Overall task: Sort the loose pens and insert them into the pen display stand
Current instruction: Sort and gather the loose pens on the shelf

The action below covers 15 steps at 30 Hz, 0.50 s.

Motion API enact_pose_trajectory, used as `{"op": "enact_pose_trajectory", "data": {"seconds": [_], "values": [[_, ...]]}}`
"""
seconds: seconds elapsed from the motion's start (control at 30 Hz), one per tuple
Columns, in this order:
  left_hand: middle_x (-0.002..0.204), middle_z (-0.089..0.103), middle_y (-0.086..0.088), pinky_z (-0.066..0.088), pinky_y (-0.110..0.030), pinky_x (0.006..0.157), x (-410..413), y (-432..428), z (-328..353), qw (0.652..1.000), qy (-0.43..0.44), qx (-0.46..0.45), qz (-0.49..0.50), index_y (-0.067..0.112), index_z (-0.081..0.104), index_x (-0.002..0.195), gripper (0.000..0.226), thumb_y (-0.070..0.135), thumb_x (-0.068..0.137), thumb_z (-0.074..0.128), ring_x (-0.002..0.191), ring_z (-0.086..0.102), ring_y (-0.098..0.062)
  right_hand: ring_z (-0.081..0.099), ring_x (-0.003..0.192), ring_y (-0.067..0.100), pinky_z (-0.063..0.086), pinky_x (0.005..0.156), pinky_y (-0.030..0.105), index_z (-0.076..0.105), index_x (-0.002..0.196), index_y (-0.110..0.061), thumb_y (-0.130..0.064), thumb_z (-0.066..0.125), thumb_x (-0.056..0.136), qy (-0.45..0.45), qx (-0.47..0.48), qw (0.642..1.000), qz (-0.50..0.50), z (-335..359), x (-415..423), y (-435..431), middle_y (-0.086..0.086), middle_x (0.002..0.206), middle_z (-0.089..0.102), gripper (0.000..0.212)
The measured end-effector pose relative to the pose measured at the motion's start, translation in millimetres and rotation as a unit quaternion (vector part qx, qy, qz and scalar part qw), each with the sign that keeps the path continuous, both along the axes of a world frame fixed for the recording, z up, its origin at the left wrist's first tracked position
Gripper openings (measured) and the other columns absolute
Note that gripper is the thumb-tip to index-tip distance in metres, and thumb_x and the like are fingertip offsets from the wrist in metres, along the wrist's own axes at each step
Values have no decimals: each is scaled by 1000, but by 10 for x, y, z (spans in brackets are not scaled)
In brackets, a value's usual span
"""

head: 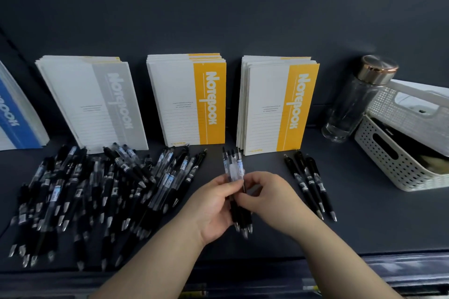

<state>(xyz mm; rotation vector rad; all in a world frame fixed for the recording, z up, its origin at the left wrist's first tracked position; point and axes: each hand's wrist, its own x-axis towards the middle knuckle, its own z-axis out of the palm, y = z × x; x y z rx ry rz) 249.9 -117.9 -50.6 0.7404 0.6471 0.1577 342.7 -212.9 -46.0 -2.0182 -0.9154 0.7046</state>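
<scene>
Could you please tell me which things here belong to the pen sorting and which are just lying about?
Part of the job: loose pen pile; pen bundle gripped by left hand and right hand; three separate pens.
Just lying about: notebook stacks; glass bottle; white basket.
No display stand is in view.

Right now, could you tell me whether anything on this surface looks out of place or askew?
Mainly the pen pile on the left: pens overlap at mixed angles, unlike the three pens lying parallel on the right. The glass bottle seems tilted, but that may be lens distortion.
</scene>
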Motion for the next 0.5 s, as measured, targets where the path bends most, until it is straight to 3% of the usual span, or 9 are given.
{"op": "enact_pose_trajectory", "data": {"seconds": [0.1,0.2,0.27,0.37,0.43,0.5], "values": [[88,70,-16,58,-39,63,-69,53,28,1000,-13,-19,-4,-1,60,110,22,6,94,48,71,68,-26,49,54,7,43,54,22,67,83,-14,-17,65,80,82,11,997,-9,-38,-20,73,-2,68,60,4],[89,68,-19,58,-46,70,-123,135,24,1000,-5,-8,1,-4,59,111,23,5,96,44,72,67,-29,47,51,9,40,47,22,68,81,-11,-7,60,82,151,25,988,-17,-67,-22,114,3,67,59,8],[84,69,-16,58,-43,68,-150,189,22,1000,15,20,4,-2,62,109,24,4,96,43,71,67,-27,45,52,11,39,48,24,68,81,-9,-5,59,83,162,24,986,-24,-93,-17,133,4,64,56,11],[78,69,-10,56,-36,62,-156,202,61,993,64,98,13,4,64,96,23,-2,96,42,67,65,-20,50,59,15,41,56,29,70,92,-11,-11,62,84,107,-23,993,-36,-114,-9,171,8,71,62,11],[82,66,-6,53,-37,68,-139,190,86,984,103,145,8,11,64,88,31,-6,96,39,71,62,-16,56,71,12,41,65,23,64,114,-17,-18,62,86,5,-73,996,-51,-144,9,193,-1,83,64,28],[102,62,-4,51,-38,81,-140,189,66,972,132,195,-4,12,62,107,32,-6,96,38,87,59,-16,56,79,9,39,62,16,51,132,-17,-20,60,88,-63,-98,990,-75,-135,25,191,-7,85,60,45]]}}
